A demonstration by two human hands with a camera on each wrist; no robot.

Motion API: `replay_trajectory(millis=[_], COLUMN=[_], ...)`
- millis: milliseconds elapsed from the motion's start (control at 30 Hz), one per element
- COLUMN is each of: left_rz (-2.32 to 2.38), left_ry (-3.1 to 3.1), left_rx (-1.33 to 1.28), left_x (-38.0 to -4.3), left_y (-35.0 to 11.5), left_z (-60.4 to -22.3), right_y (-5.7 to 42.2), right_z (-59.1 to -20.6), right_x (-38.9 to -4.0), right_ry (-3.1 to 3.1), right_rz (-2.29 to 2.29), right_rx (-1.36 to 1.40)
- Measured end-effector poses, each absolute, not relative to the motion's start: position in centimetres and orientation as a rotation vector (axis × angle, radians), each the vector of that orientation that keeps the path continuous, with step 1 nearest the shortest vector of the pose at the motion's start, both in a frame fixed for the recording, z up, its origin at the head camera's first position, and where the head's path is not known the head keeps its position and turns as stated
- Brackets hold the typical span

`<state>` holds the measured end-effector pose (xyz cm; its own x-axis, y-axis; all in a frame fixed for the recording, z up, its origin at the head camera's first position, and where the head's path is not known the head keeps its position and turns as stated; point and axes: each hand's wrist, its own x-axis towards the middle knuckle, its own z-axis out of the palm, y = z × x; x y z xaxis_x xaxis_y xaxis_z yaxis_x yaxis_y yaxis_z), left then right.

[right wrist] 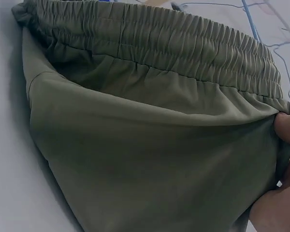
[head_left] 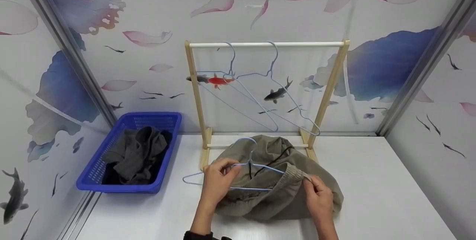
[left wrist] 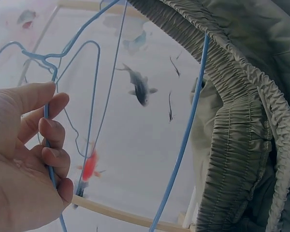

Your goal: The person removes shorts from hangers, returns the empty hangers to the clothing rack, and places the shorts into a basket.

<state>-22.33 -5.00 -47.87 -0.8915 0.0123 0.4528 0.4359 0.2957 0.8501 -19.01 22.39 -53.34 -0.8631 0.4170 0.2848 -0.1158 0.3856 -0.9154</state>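
Olive-green pants (head_left: 323, 171) with a gathered elastic waistband and black drawstring lie bunched on the table in front of the rack. My left hand (head_left: 217, 180) grips a blue wire hanger (head_left: 253, 188) by its upper arm, just left of the hook. In the left wrist view, curled fingers (left wrist: 55, 157) wrap that wire. The hanger's right end is inside the waist opening, hidden by cloth; its left end sticks out past the hand. My right hand (head_left: 320, 197) pinches the waistband's right side, stretching it outward. The right wrist view shows the waistband (right wrist: 183, 48) from outside.
Behind the pants stands a wooden rack (head_left: 331, 84) with a white rail (head_left: 253, 44), on which two blue hangers (head_left: 275, 60) hang. At the left a blue basket (head_left: 83, 184) holds dark grey clothing (head_left: 139, 154). Printed panels enclose the white table (head_left: 379, 188).
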Motion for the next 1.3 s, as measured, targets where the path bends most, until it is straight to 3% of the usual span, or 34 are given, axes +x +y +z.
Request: replay_trajectory(millis=[1300], left_rz=[-1.782], left_ry=[-2.266], left_rx=[-0.201], left_x=[-21.5], left_y=[-6.2], left_z=[-49.5], right_y=[24.1], right_z=[-55.4], right_x=[-18.4], right_ry=[-1.981], right_rz=[1.901], right_rx=[-0.633])
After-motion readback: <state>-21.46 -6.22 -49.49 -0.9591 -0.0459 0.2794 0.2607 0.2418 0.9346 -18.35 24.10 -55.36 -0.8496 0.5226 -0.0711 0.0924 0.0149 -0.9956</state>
